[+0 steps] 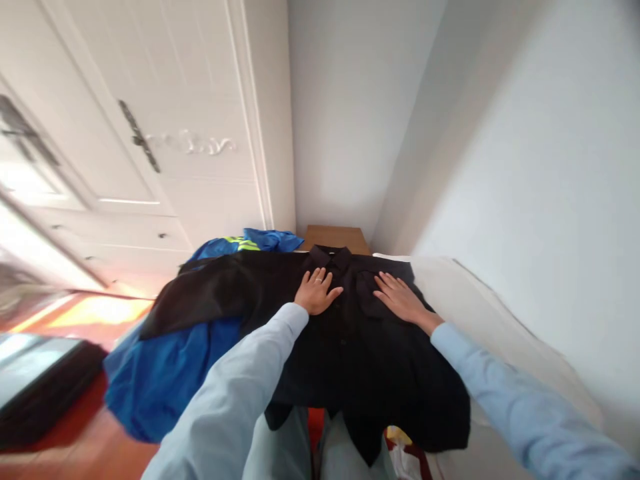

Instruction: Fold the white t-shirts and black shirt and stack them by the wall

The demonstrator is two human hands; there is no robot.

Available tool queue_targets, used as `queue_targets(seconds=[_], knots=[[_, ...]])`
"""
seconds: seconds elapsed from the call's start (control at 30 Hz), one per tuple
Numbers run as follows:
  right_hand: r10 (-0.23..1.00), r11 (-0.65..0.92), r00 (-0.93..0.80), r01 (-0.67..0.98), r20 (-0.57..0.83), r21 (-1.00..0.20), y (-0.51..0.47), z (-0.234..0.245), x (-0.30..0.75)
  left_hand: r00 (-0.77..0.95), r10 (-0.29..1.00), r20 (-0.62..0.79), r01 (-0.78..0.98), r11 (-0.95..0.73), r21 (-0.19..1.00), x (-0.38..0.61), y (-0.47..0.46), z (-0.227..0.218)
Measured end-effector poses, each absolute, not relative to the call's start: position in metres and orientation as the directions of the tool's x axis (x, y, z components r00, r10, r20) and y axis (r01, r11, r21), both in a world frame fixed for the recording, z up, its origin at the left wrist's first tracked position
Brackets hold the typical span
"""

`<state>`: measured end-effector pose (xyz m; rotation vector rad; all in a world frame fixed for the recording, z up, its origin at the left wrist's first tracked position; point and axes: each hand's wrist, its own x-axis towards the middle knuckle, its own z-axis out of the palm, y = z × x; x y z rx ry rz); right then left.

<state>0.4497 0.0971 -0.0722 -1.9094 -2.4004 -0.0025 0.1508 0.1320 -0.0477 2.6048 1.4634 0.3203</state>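
A black button-up shirt [320, 360] lies spread out with its collar at the far end. Its left sleeve stretches over a blue garment [175, 373]. Near the collar, my left hand [316, 292] rests flat on the shirt, fingers spread, a ring on one finger. My right hand [403, 299] presses flat on the shirt's right chest, close to a pocket, fingers stretched out. Neither hand grips the cloth. The shirt's lower hem hangs over the near edge by my legs.
A white wardrobe [200, 87] with dark handles stands at the left. Behind the collar is a brown wooden piece [335, 237]. A white surface [470, 307] runs along the right wall [550, 167]. On the floor at left sits a dark case-like object [50, 387].
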Motion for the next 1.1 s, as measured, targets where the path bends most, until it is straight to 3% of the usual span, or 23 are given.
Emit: queue_targets(seconds=[0.1, 0.17, 0.23, 0.3, 0.37, 0.43, 0.53, 0.67, 0.83, 0.9, 0.93, 0.97, 1.0, 1.03, 1.1], knots=[[0.959, 0.263, -0.258, 0.965, 0.113, -0.025, 0.103, -0.084, 0.458, 0.533, 0.806, 0.255, 0.778, -0.586, 0.226, 0.137, 0.123, -0.039], [0.938, 0.319, -0.315, 0.948, 0.144, -0.001, 0.106, -0.09, 0.463, 0.514, 0.755, 0.408, 0.776, -0.612, 0.155, 0.113, 0.114, -0.024], [0.914, 0.373, -0.373, 0.927, 0.158, 0.031, 0.107, -0.094, 0.465, 0.419, 0.748, 0.515, 0.846, -0.527, 0.076, 0.075, 0.106, 0.0], [0.908, 0.386, -0.389, 0.921, 0.154, 0.047, 0.108, -0.096, 0.466, 0.242, 0.811, 0.532, 0.949, -0.311, 0.043, 0.026, 0.101, 0.028], [0.918, 0.367, -0.367, 0.93, 0.148, 0.034, 0.109, -0.097, 0.466, -0.044, 0.898, 0.437, 0.998, 0.022, 0.057, -0.026, 0.103, 0.056], [0.932, 0.334, -0.331, 0.943, 0.145, 0.002, 0.111, -0.099, 0.464, -0.34, 0.927, 0.157, 0.94, 0.332, 0.074, -0.073, 0.108, 0.076], [0.953, 0.273, -0.264, 0.961, 0.15, -0.049, 0.115, -0.104, 0.462, -0.405, 0.912, -0.065, 0.909, 0.409, 0.084, -0.119, 0.115, 0.093], [0.955, 0.262, -0.245, 0.961, 0.166, -0.088, 0.115, -0.105, 0.462, -0.401, 0.914, -0.06, 0.903, 0.406, 0.143, -0.133, 0.123, 0.104], [0.933, 0.328, -0.316, 0.944, 0.173, -0.043, 0.112, -0.098, 0.462, -0.356, 0.903, 0.242, 0.924, 0.301, 0.237, -0.088, 0.124, 0.129], [0.937, 0.311, -0.303, 0.95, 0.173, -0.02, 0.113, -0.097, 0.462, -0.141, 0.914, 0.382, 0.954, 0.023, 0.298, -0.053, 0.113, 0.136], [0.938, 0.305, -0.299, 0.952, 0.174, -0.01, 0.113, -0.097, 0.463, 0.097, 0.895, 0.435, 0.917, -0.25, 0.31, -0.035, 0.107, 0.138], [0.936, 0.309, -0.304, 0.951, 0.178, -0.002, 0.112, -0.097, 0.463, 0.342, 0.818, 0.463, 0.82, -0.5, 0.278, -0.018, 0.1, 0.139], [0.93, 0.323, -0.318, 0.946, 0.182, 0.005, 0.112, -0.097, 0.463, 0.457, 0.726, 0.515, 0.728, -0.637, 0.252, -0.004, 0.094, 0.141], [0.923, 0.341, -0.336, 0.94, 0.186, 0.009, 0.112, -0.096, 0.463, 0.513, 0.654, 0.556, 0.654, -0.717, 0.24, 0.007, 0.091, 0.141], [0.919, 0.353, -0.348, 0.936, 0.187, 0.006, 0.11, -0.096, 0.462, 0.452, 0.653, 0.607, 0.643, -0.711, 0.285, 0.018, 0.089, 0.139]])
